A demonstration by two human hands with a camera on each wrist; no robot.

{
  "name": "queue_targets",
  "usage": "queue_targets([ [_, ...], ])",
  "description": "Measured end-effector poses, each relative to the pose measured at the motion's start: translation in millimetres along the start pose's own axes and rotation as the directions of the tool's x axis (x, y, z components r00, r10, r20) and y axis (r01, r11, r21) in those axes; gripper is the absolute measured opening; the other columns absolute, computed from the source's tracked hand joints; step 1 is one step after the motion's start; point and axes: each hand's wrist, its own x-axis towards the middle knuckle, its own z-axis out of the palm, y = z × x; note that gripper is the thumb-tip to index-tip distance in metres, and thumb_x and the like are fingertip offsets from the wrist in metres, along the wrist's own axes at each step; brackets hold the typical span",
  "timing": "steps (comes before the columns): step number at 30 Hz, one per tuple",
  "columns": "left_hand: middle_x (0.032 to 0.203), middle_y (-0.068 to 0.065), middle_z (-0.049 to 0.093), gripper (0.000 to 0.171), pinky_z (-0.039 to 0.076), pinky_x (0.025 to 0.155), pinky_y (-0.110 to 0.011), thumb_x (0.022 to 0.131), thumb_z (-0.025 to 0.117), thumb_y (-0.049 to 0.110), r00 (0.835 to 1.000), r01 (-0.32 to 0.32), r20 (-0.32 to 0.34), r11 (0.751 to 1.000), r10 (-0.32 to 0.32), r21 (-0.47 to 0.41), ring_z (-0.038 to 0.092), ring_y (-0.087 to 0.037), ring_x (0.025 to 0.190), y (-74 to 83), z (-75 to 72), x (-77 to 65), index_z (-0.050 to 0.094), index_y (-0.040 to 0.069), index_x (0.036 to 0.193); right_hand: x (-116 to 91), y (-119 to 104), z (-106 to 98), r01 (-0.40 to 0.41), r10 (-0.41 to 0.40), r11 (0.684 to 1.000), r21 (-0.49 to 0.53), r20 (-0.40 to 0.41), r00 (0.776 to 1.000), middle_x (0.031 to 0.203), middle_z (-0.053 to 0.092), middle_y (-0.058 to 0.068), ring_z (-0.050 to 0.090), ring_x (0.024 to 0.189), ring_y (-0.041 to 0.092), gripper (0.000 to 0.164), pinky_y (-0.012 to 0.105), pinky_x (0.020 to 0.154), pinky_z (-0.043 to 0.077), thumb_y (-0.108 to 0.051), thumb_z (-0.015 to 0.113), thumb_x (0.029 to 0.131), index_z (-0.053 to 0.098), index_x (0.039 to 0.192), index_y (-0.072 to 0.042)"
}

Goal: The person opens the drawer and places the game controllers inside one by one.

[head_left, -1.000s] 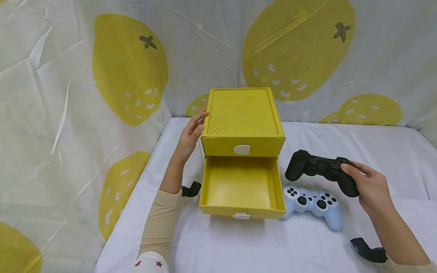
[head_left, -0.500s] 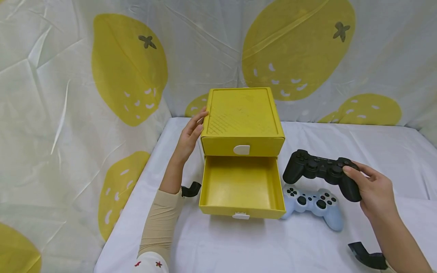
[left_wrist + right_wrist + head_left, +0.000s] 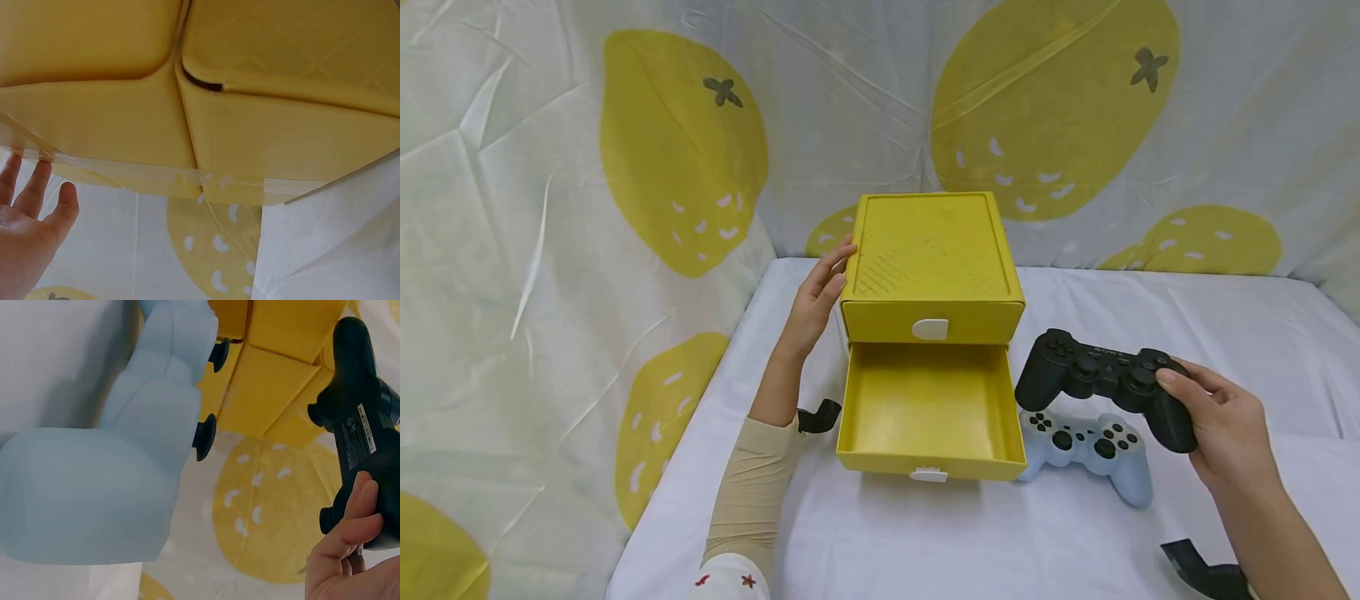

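Observation:
A yellow two-drawer box (image 3: pixel 934 250) stands mid-table, upper drawer closed and lower drawer (image 3: pixel 880 460) pulled out with nothing inside. My left hand (image 3: pixel 816 302) touches the box's left side with extended fingers; in the left wrist view those fingertips (image 3: pixel 44 169) meet the yellow wall. To the right, my right hand (image 3: pixel 1234 425) grips one handle of a black game controller (image 3: pixel 1093 372), thumb on top. The right wrist view shows its underside label (image 3: pixel 359 434) and fingers curled beneath. A light blue game controller (image 3: pixel 1082 446) lies below the black one, beside the open drawer.
White cloth (image 3: pixel 970 550) covers the table. Behind and to the left hangs a pale sheet (image 3: pixel 850 100) with lemon prints. A black wrist mount (image 3: pixel 1206 571) juts from the right forearm, another (image 3: pixel 820 417) from the left.
The right hand and black controller have shifted slightly, the controller's left end moving left toward the drawer and its right end dipping. The left hand, box and light blue controller stay put.

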Motion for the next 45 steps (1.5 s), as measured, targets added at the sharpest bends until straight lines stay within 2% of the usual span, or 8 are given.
queue_targets([
  [3, 0.159, -0.006, 0.027, 0.08, 0.021, 0.115, -0.048, 0.095, 0.053, 0.057, 1.0, 0.004, 0.002, 1.0, -0.004, -0.005, 0.028, -0.027, 0.143, 0.0, -0.3, -0.4, 0.039, -0.004, 0.144, -3, -2, 5, 0.03, -0.031, 0.999, 0.036, 0.02, 0.999, 0.094, 0.064, -0.009, 0.069, 0.073, 0.009, 0.02, 0.023, 0.061, 0.056, -0.007, 0.064, 0.095, 0.075, 0.095, -0.023],
  [8, 0.159, -0.006, 0.027, 0.08, 0.021, 0.115, -0.051, 0.095, 0.053, 0.058, 1.0, 0.011, 0.002, 1.0, -0.011, -0.008, 0.028, -0.026, 0.143, 1.1, -0.2, -0.6, 0.039, -0.004, 0.144, -7, -2, 15, 0.086, -0.094, 0.992, 0.091, 0.089, 0.992, 0.091, 0.072, -0.003, 0.071, 0.072, 0.012, 0.023, 0.025, 0.061, 0.057, -0.002, 0.059, 0.097, 0.075, 0.098, -0.019],
  [13, 0.159, -0.007, 0.026, 0.08, 0.021, 0.115, -0.049, 0.095, 0.052, 0.058, 1.0, 0.008, 0.004, 1.0, -0.008, -0.001, 0.028, -0.027, 0.143, 0.9, 0.0, -0.5, 0.039, -0.004, 0.144, -9, 2, 25, 0.127, -0.134, 0.99, 0.061, 0.139, 0.981, 0.089, 0.073, 0.0, 0.071, 0.07, 0.014, 0.026, 0.027, 0.059, 0.057, 0.0, 0.058, 0.097, 0.075, 0.101, -0.019],
  [20, 0.159, -0.008, 0.026, 0.079, 0.021, 0.115, -0.05, 0.095, 0.052, 0.058, 1.0, 0.008, 0.005, 1.0, -0.009, 0.01, 0.028, -0.028, 0.143, 0.9, -0.2, -0.6, 0.039, -0.003, 0.144, -11, 6, 39, 0.131, -0.129, 0.991, -0.003, 0.171, 0.977, 0.085, 0.074, 0.0, 0.071, 0.069, 0.013, 0.026, 0.026, 0.059, 0.057, -0.001, 0.06, 0.096, 0.074, 0.102, -0.022],
  [25, 0.159, -0.007, 0.026, 0.079, 0.021, 0.115, -0.049, 0.096, 0.052, 0.057, 1.0, 0.008, 0.003, 1.0, -0.008, 0.01, 0.028, -0.027, 0.143, 0.1, -0.6, -0.8, 0.039, -0.003, 0.144, -13, 7, 50, 0.148, -0.144, 0.989, -0.006, 0.204, 0.968, 0.085, 0.074, 0.002, 0.071, 0.07, 0.013, 0.028, 0.024, 0.059, 0.057, 0.002, 0.059, 0.096, 0.073, 0.103, -0.021],
  [32, 0.159, -0.007, 0.027, 0.079, 0.021, 0.115, -0.047, 0.096, 0.052, 0.057, 1.0, 0.003, 0.001, 1.0, -0.003, 0.003, 0.028, -0.027, 0.143, -0.8, -0.7, -0.4, 0.039, -0.004, 0.144, -15, 9, 62, 0.135, -0.122, 0.989, -0.054, 0.199, 0.972, 0.081, 0.074, 0.001, 0.071, 0.068, 0.013, 0.029, 0.023, 0.056, 0.056, 0.001, 0.06, 0.095, 0.073, 0.102, -0.023],
  [38, 0.159, -0.009, 0.026, 0.081, 0.021, 0.116, -0.046, 0.095, 0.052, 0.058, 1.0, -0.008, 0.005, 1.0, 0.008, 0.001, 0.027, -0.028, 0.143, -0.1, -0.3, 0.2, 0.039, -0.005, 0.144, -15, 12, 71, 0.111, -0.091, 0.99, -0.089, 0.203, 0.975, 0.082, 0.073, -0.001, 0.072, 0.07, 0.013, 0.028, 0.024, 0.059, 0.057, -0.001, 0.062, 0.095, 0.072, 0.1, -0.026],
  [45, 0.159, -0.011, 0.025, 0.081, 0.021, 0.115, -0.048, 0.095, 0.052, 0.057, 1.0, -0.015, 0.009, 1.0, 0.015, 0.001, 0.025, -0.035, 0.143, -0.6, 0.0, 0.9, 0.039, -0.006, 0.144, -14, 12, 79, 0.069, -0.036, 0.987, -0.148, 0.215, 0.976, 0.083, 0.073, -0.002, 0.072, 0.073, 0.015, 0.026, 0.027, 0.061, 0.058, -0.006, 0.065, 0.094, 0.069, 0.102, -0.03],
])
